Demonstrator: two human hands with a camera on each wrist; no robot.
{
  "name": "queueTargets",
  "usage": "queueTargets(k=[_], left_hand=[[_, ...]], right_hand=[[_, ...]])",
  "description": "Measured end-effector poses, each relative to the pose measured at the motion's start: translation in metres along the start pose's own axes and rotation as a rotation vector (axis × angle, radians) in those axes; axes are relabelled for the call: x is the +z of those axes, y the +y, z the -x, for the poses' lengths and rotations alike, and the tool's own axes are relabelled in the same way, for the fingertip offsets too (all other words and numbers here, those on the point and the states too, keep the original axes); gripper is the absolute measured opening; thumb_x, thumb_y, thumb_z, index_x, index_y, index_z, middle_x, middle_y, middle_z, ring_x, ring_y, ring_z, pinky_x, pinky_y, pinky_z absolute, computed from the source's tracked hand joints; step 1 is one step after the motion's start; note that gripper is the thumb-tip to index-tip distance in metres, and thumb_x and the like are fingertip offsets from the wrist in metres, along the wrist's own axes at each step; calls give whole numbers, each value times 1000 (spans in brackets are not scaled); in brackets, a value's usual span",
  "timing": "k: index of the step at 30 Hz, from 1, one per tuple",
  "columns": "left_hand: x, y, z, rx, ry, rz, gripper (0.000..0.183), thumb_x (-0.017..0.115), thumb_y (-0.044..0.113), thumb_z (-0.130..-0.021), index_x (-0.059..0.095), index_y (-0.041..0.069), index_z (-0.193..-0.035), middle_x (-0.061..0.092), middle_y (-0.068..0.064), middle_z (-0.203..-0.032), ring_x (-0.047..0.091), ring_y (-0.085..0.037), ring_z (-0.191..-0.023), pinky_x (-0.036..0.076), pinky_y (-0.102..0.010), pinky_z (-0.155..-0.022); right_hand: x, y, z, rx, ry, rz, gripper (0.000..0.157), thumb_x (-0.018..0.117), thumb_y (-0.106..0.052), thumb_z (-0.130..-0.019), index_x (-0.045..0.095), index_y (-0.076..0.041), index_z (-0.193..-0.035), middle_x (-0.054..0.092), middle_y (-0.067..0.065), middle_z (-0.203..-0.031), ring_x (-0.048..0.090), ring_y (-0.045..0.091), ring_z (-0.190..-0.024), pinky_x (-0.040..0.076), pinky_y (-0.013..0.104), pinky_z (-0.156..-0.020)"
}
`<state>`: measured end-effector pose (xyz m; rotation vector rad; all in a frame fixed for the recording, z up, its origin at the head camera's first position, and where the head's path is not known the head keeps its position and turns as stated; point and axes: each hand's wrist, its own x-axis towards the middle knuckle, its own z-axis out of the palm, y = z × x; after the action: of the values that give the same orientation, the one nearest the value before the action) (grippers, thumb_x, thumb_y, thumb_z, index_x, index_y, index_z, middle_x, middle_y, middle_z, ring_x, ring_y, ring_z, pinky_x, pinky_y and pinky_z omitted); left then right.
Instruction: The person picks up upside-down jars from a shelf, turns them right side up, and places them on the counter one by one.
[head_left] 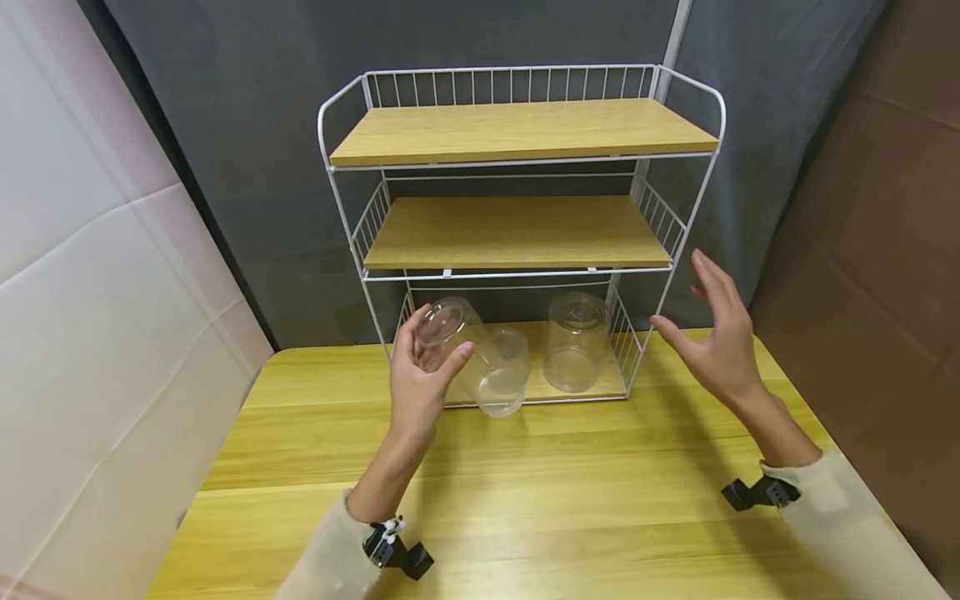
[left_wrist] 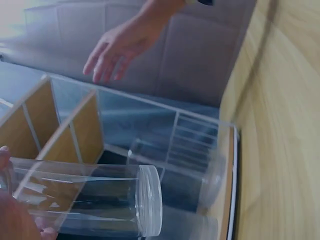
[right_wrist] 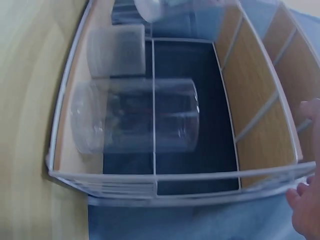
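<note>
My left hand (head_left: 420, 383) grips a clear jar (head_left: 471, 354) near its base, thumb and fingers on either side. The jar is tilted, its mouth pointing down and to the right, at the front of the bottom shelf (head_left: 538, 390). In the left wrist view its threaded rim (left_wrist: 150, 200) shows, with nothing inside. Behind it stands a shorter clear container (head_left: 513, 346), partly covered by the held jar. A larger clear jar (head_left: 576, 346) stands upside down at the shelf's right. My right hand (head_left: 716, 337) is beside the rack's right side, fingers extended, holding nothing.
The white wire rack (head_left: 525, 275) has three wooden tiers, with a middle shelf (head_left: 517, 233) and a top shelf (head_left: 525, 129). It stands at the back of a wooden table (head_left: 570, 500). A brown panel (head_left: 870, 250) rises at right, a white one (head_left: 112, 292) at left.
</note>
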<state>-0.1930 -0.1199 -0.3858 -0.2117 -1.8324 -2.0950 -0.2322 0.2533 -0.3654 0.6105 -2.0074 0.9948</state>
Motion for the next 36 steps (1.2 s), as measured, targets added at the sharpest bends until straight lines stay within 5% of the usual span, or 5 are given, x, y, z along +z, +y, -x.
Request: queueTargets(k=[4, 10, 14, 19, 36], left_hand=[[8, 7, 4, -3, 1, 126, 74, 76, 0, -94, 40, 9, -158, 59, -9, -150, 57, -24, -138, 46, -34, -119], [20, 15, 9, -10, -1, 405, 68, 71, -2, -97, 40, 4, -157, 53, -22, -153, 57, -30, -140, 49, -34, -116], [28, 18, 11, -20, -5, 559, 80, 81, 12, -94, 35, 3, -159, 49, -24, -154, 57, -30, -140, 45, -39, -119], [42, 22, 11, -25, 2, 709, 92, 87, 22, -88, 31, 3, -159, 47, -25, -156, 53, -34, -143, 43, -44, -121], [66, 19, 14, 1, 4, 824, 108, 92, 36, -80, 29, 2, -161, 54, -23, -150, 55, -35, -141, 41, -50, -122]], right_hand=[[7, -12, 14, -127, 55, 10, 90, 73, -61, -94, 54, 8, -148, 55, 28, -150, 51, 19, -141, 42, 18, -115], [29, -36, 34, -223, -58, -97, 83, 72, -54, -98, 55, 12, -145, 57, 30, -147, 52, 21, -141, 42, 24, -118], [43, -45, 48, -132, -193, -269, 85, 77, -47, -97, 47, 8, -154, 50, 30, -153, 48, 23, -146, 44, 27, -119], [57, -52, 59, 31, -275, -521, 96, 87, -6, -85, 32, 4, -163, 43, 32, -158, 45, 26, -149, 46, 33, -118], [80, -65, 59, 276, -153, -990, 85, 68, 20, -86, 25, 13, -159, 52, 16, -154, 58, 27, -138, 54, 36, -109]])
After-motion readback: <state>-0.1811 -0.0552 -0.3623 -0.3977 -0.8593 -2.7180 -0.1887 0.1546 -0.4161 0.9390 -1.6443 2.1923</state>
